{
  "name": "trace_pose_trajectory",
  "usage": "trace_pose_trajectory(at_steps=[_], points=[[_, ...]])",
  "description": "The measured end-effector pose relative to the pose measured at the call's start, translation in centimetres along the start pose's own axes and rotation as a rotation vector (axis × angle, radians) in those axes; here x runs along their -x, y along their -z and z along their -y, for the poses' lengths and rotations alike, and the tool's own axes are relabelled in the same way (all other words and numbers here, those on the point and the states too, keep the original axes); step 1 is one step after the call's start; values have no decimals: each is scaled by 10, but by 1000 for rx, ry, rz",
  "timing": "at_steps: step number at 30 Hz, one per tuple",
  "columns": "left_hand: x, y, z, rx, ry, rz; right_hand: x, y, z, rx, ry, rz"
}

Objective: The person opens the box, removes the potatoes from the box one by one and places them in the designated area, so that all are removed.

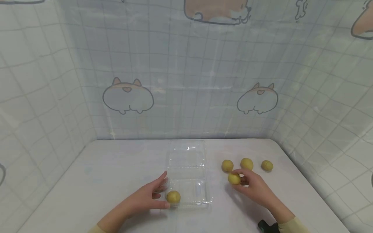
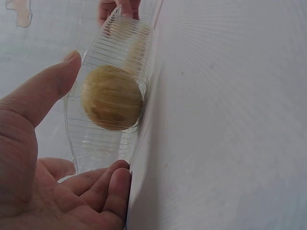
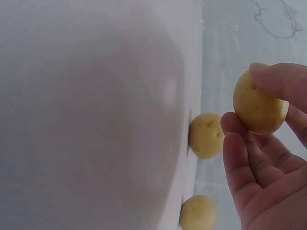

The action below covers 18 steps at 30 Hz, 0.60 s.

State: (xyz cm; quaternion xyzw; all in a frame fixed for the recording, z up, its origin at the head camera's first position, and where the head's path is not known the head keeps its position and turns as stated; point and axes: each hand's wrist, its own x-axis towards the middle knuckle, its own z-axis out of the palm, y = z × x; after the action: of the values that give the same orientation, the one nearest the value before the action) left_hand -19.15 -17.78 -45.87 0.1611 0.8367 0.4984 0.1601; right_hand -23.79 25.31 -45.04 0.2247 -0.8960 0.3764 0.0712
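Note:
A clear plastic clamshell box [image 1: 193,191] lies with its lid [image 1: 186,157] folded back behind it. One small yellow potato [image 1: 173,197] sits in the front left corner of the box. My left hand [image 1: 148,197] rests at the box's left side, thumb by the front corner and fingers farther back; in the left wrist view the ribbed wall stands between hand and potato. My right hand [image 1: 254,186] pinches another potato [image 3: 259,105] between thumb and fingers, raised above the table to the right of the box.
Three more potatoes lie behind my right hand: a left one [image 1: 227,165], a middle one [image 1: 246,164] and a right one [image 1: 267,165]. The white table [image 1: 116,161] is enclosed by a gridded curtain [image 1: 186,97]. Something black [image 1: 266,226] shows at my right wrist.

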Motion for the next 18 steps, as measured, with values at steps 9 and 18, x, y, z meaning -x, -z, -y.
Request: trace_pose_trajectory(at_steps=[9,18], points=[[1,1,1,-6,-7,-3,6,0,-7,-10,-56,59],[2,2,1,7,-13,6,6,-2,-10,1,-126,143]])
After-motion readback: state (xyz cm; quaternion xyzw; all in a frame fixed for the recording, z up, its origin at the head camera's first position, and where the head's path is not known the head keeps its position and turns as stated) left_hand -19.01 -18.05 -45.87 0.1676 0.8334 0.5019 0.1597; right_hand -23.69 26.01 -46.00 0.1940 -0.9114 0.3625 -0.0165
